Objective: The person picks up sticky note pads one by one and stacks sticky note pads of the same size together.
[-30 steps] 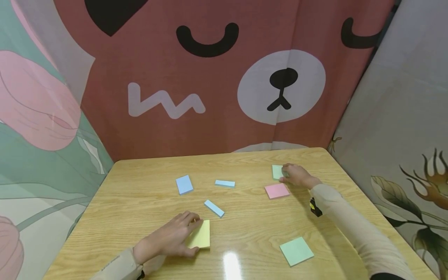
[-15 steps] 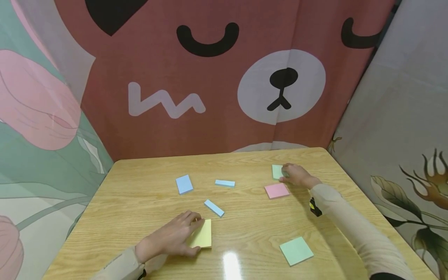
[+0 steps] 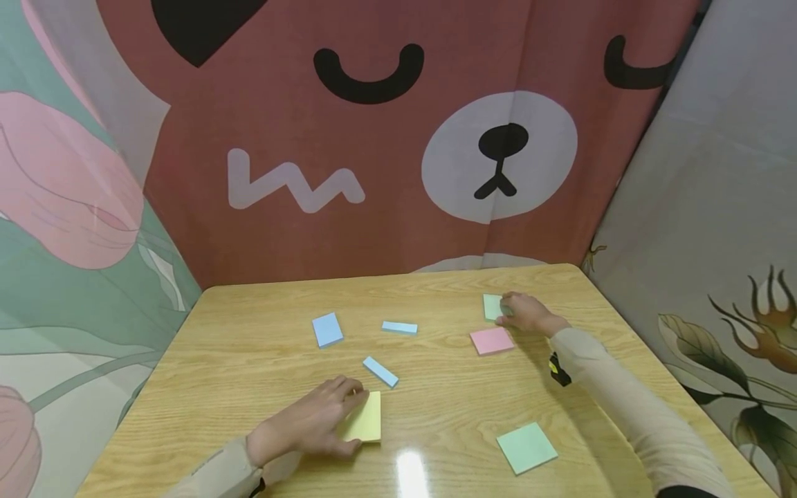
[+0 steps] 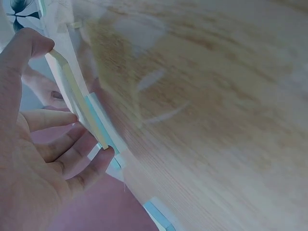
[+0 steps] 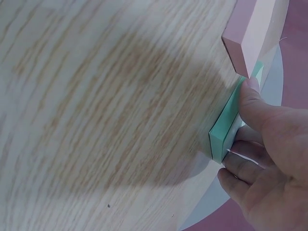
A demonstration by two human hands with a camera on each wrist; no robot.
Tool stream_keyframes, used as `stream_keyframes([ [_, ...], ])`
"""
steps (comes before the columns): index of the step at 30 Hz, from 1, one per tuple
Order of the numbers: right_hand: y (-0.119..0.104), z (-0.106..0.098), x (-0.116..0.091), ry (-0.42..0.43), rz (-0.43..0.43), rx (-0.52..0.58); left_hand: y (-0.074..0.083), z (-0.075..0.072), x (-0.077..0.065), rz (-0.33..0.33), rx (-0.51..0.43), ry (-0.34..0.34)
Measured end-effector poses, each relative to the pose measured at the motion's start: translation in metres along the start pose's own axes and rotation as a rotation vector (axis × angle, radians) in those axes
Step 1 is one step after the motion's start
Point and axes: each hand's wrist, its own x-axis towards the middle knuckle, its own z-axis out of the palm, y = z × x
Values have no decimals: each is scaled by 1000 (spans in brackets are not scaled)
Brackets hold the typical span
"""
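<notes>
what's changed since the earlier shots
The left hand has moved the yellow sticky note pad a little to the right, holding it throughout. Nothing was newly gripped or let go. The right hand stays on the far green pad; the pink pad, near green pad, square blue pad and two blue strips lie as before.

Item positions: counter (image 3: 448, 394) before cloth (image 3: 373, 238).
Near left: first pad (image 3: 370, 420) in fingers (image 3: 356, 399) of left hand (image 3: 316, 420). Near right: second pad (image 3: 527, 448). Far right: third pad (image 3: 491, 307) in fingers (image 3: 513, 298) of right hand (image 3: 529, 314); fourth pad (image 3: 492, 342) just before it. Far left: fifth pad (image 3: 327, 330); back strip (image 3: 400, 328) to its right. Front strip (image 3: 380, 372) between back strip and first pad.
</notes>
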Motion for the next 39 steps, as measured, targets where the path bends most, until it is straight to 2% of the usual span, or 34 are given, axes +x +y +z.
stream_keyframes([
  [19, -5, -3, -5, 2, -15, -8, 6, -3, 15, 22, -12, -28],
  [39, -3, -3, -3, 1, -19, -13, 11, 1, 33, 55, 21, -54],
])
